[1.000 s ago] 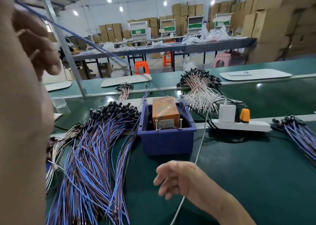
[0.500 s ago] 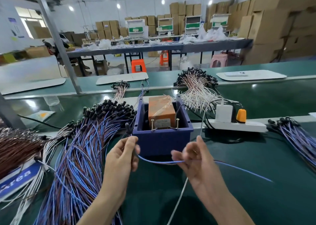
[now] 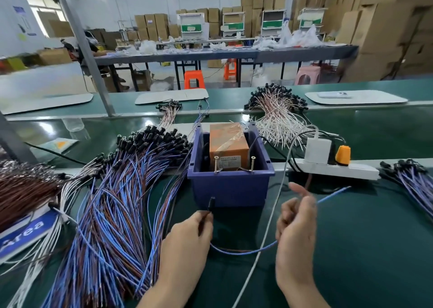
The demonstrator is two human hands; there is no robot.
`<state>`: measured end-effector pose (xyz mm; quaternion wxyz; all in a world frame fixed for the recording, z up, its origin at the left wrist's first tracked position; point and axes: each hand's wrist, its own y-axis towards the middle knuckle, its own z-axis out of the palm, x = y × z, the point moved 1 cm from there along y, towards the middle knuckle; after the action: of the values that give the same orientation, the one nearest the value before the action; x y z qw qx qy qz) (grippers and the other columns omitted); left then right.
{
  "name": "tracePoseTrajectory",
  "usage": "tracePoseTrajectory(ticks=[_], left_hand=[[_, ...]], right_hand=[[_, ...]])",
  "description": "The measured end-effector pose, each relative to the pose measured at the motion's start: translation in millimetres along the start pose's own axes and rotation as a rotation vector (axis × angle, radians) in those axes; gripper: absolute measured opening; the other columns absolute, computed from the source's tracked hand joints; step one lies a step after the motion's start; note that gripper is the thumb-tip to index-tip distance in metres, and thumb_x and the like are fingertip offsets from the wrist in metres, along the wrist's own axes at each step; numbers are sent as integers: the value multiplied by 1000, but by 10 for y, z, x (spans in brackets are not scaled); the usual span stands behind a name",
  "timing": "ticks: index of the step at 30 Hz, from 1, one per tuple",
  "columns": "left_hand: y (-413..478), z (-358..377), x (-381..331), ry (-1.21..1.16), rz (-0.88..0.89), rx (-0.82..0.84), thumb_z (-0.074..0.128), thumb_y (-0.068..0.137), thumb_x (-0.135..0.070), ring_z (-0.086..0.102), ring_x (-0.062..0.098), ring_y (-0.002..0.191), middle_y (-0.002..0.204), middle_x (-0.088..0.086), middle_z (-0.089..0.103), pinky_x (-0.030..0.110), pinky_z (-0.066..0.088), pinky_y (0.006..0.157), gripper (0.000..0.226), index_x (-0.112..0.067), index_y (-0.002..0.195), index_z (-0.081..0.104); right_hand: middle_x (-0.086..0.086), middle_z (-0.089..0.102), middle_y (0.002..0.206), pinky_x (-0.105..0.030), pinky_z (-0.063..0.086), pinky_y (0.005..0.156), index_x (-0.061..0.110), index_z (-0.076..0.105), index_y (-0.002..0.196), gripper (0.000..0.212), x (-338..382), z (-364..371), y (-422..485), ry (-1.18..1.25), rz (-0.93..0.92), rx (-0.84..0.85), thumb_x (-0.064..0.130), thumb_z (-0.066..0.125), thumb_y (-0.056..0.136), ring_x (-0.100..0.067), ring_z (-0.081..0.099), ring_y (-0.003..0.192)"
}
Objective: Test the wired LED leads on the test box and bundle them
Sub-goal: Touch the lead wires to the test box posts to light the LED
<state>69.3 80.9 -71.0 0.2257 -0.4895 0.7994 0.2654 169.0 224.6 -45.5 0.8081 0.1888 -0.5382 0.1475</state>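
A blue bin (image 3: 230, 188) holds the orange test box (image 3: 228, 147), with two upright screw contacts at its front. My left hand (image 3: 187, 239) pinches the black LED end of one blue-and-brown lead (image 3: 241, 251) just in front of the bin. The lead sags across to my right hand (image 3: 296, 232), which grips it near its far end, and the blue tip sticks out to the right. A big pile of blue-and-brown leads (image 3: 112, 204) lies left of the bin.
A white power strip (image 3: 337, 170) with a white adapter and an orange plug sits right of the bin; a white cable (image 3: 269, 223) runs down between my hands. White leads (image 3: 278, 115) lie behind, more blue leads (image 3: 412, 183) far right, dark brown leads (image 3: 21, 188) far left.
My left hand came down from beside my head with a lead. Both hands now hold that lead in front of the bin, and my right hand has slid toward its free end.
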Motion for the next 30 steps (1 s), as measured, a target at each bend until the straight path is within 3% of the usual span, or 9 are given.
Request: tracePoseTrajectory(ticks=[3,9,14,19,22,25,28,30], left_hand=[[-21,65,-56,195,67,-63,49,101,-50,67,14,97,108,-12,68,30,47,68,28,-38,115,70],[7,133,-74,286,83,-7,38,102,-57,55,3,122,132,-17,60,24,50,81,46,-38,143,50],[-37,51,-98,117,95,-14,36,101,-51,63,7,103,107,-15,68,29,50,77,38,-37,129,57],[-51,38,-93,-219,100,92,36,103,-45,67,2,95,96,-21,73,37,53,87,32,-37,112,65],[-62,42,-165,-506,99,173,40,108,-32,71,2,96,96,-17,76,33,54,89,30,-31,105,71],[-80,64,-222,-585,121,179,42,109,-26,71,12,88,86,-4,75,35,54,83,31,-26,101,72],[-63,78,-239,-682,78,144,48,107,-23,71,14,85,87,-2,76,28,55,79,24,-24,103,72],[-42,61,-240,-754,33,135,52,104,-20,72,11,83,87,-1,77,21,54,76,20,-23,102,72]], right_hand=[[11,35,66,-14,31,47,40,66,107,41,-43,59,-86,-115,-21,176,42,25,111,-5,30,54],[3,37,63,-15,27,41,36,75,100,31,-53,120,-114,-68,207,487,34,45,105,-5,29,48],[8,42,59,-13,31,42,39,75,97,29,-116,119,-116,-98,266,558,30,48,105,-2,35,46],[8,42,58,-12,32,43,36,77,99,27,-197,99,-91,-151,280,590,29,51,104,-2,36,46],[9,49,56,-12,36,47,37,77,101,24,-248,104,-97,-183,262,631,27,55,104,-2,41,49],[7,55,58,-14,41,52,38,73,98,19,-309,113,-90,-223,236,626,27,58,103,-3,48,53],[3,56,58,-14,40,48,25,64,98,4,-355,115,-59,-216,267,592,28,63,100,-5,48,50],[2,56,57,-13,37,47,21,61,95,10,-373,116,-45,-233,258,594,29,64,99,-5,46,48]])
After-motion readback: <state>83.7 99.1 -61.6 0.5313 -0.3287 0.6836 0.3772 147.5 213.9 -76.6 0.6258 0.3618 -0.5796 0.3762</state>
